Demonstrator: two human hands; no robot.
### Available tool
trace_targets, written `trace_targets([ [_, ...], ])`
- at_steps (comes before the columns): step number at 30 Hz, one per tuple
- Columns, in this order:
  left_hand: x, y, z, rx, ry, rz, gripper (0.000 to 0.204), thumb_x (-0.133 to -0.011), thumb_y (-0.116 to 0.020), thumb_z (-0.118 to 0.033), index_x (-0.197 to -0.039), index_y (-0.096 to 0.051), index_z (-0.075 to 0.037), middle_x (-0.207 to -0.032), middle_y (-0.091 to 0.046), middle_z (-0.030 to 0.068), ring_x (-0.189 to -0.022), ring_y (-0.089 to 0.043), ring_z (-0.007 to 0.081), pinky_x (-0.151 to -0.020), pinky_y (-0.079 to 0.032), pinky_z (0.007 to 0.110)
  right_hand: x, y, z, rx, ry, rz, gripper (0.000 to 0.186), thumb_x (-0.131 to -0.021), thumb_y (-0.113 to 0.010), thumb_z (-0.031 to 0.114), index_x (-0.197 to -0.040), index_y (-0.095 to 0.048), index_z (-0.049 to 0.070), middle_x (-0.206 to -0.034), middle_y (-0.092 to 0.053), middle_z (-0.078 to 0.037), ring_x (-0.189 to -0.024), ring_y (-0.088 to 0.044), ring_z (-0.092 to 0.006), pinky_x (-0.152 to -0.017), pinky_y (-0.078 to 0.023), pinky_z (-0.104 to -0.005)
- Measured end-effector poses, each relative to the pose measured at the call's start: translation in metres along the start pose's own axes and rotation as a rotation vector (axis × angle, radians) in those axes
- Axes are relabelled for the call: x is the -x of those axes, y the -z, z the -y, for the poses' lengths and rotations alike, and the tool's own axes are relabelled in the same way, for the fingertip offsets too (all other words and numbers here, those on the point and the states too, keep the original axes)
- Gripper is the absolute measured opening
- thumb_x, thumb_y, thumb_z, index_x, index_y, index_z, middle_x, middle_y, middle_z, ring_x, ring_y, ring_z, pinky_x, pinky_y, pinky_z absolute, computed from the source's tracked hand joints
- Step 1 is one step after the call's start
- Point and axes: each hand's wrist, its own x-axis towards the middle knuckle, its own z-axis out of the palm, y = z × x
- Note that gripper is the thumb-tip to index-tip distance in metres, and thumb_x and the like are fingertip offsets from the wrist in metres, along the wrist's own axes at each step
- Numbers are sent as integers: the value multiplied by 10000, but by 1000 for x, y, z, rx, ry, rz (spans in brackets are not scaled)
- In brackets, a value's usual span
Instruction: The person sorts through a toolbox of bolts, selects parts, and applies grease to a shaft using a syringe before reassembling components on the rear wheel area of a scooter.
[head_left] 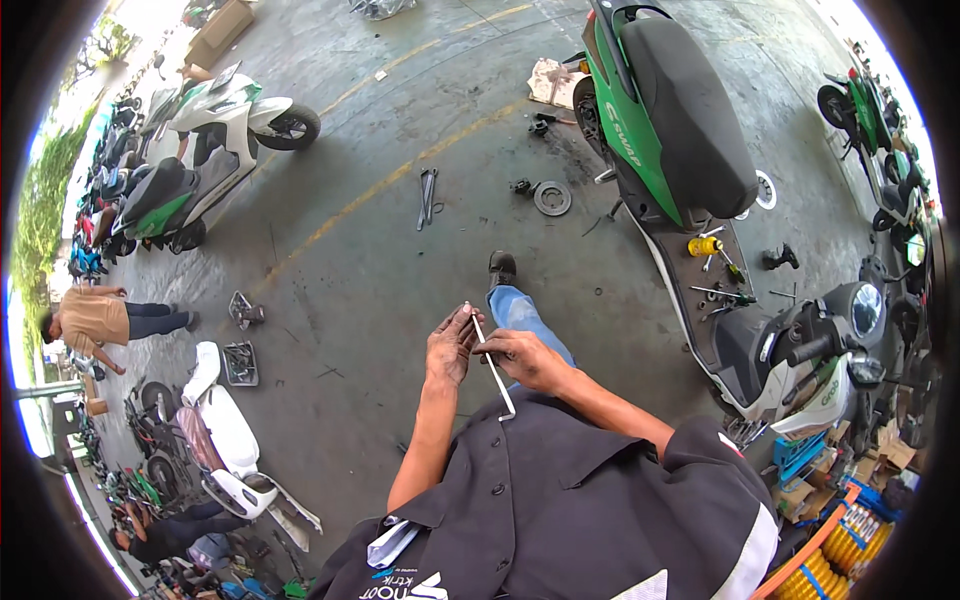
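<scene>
I hold a thin, pale metal rod with a bent lower end [500,390] upright in front of my dark shirt. My left hand [450,345] has its fingers closed round the upper part of the rod, near its tip. My right hand [525,355] pinches it a little lower, from the right. Below and beyond the hands are my jeans-clad leg and dark shoe [502,265].
Scooters stand at upper left [190,170], right [670,110] and lower left [220,430]. Wrenches [427,198], a metal disc [552,197] and a parts tray [241,364] lie on the floor. A person [105,320] is at left, another [160,525] lower left. Yellow coils [840,545] sit bottom right.
</scene>
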Motion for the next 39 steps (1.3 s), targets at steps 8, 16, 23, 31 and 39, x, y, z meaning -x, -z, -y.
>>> trace_targets([
  [8, -186, -126, -178, -44, 9, 116, 240, -889, -730, -128, -1078, -649, -5, -983, -705, 92, -937, -701, 208, -788, -583, 281, -237, 119, -24, -476, -502, -124, 316, -847, -554, 15, -1128, -694, -22, -980, -699, -137, -838, -658, -168, -784, -537, -323],
  [16, -388, -343, -258, -509, 339, 523, 307, -910, -715, -190, -1132, -625, 1, -1041, -690, 90, -971, -693, 211, -839, -589, 320, -370, 261, -70, -304, -546, -758, 270, -927, -580, 55, -1174, -679, 7, -967, -707, -106, -717, -608, -110, -635, -511, -283],
  [23, -592, -474, -222, -1051, 634, 788, 383, -910, -719, -239, -1164, -605, 23, -1129, -673, 108, -1004, -680, 231, -890, -573, 336, -460, 333, -222, -548, -629, -1549, 277, -904, -612, 77, -1160, -677, -9, -889, -734, -94, -686, -600, -81, -637, -503, -257],
  [31, -795, -532, -128, -1566, 711, 1083, 403, -913, -716, -234, -1182, -608, 46, -1109, -669, 115, -950, -675, 207, -843, -560, 311, -554, 350, -414, -670, -599, -2039, 262, -904, -661, 149, -1100, -705, -19, -671, -631, -27, -573, -524, -69, -530, -428, -270],
  [39, -1030, -466, 86, -1594, 384, 1518, 464, -993, -572, -229, -1380, -477, 9, -1357, -562, 154, -1229, -558, 265, -999, -487, 340, -559, 371, -712, -427, -608, -2410, 243, -889, -636, 116, -1078, -718, -12, -670, -633, -88, -611, -557, -85, -565, -462, -303],
])
